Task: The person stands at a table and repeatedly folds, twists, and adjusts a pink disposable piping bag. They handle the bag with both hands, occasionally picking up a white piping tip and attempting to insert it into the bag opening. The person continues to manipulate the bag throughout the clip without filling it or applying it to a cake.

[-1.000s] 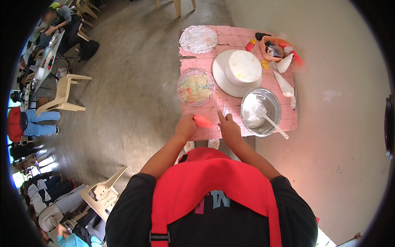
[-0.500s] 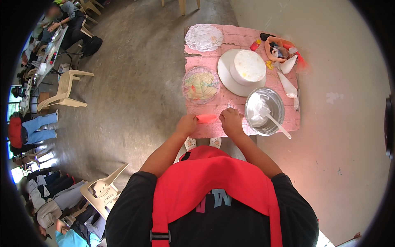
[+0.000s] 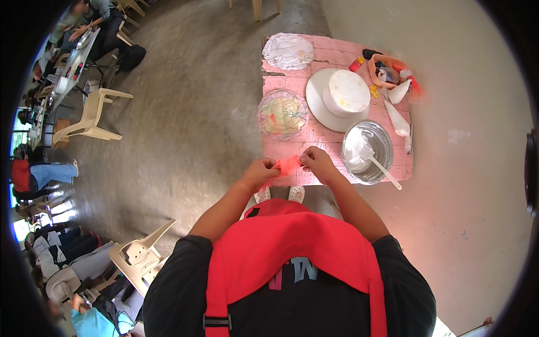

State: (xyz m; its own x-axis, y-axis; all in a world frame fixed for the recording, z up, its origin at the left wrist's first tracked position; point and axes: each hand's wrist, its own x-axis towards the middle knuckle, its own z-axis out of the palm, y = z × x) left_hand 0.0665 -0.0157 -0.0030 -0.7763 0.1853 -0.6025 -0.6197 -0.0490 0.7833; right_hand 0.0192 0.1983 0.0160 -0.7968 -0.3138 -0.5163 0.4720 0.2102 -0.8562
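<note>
A thin, crinkled orange-red plastic sheet point(image 3: 289, 165) is stretched between my two hands over the near edge of the pink table. My left hand point(image 3: 261, 173) pinches its left end. At the other end, my right hand point(image 3: 318, 163) grips it between thumb and fingers. Just right of that hand stands a metal mixing bowl point(image 3: 387, 147) of white cream, with a white-handled spatula point(image 3: 384, 171) leaning over its rim. Beyond it a round white-iced cake point(image 3: 347, 92) rests on a white turntable point(image 3: 316, 106). Whether the sheet is a bag or a flat piece I cannot tell.
On the table point(image 3: 325, 50) lie a crumpled white cloth point(image 3: 287, 51), a clear plastic cover streaked with colour point(image 3: 282, 114) and two white piping bags point(image 3: 397, 119). An orange basket point(image 3: 373, 65) and a small red bottle point(image 3: 355, 65) stand at the far right. Plastic chairs point(image 3: 95, 115) and people are leftward.
My right hand has come onto the orange-red sheet's right end. The sheet is lifted nearer me and looks more crumpled and spread. The view has shifted slightly.
</note>
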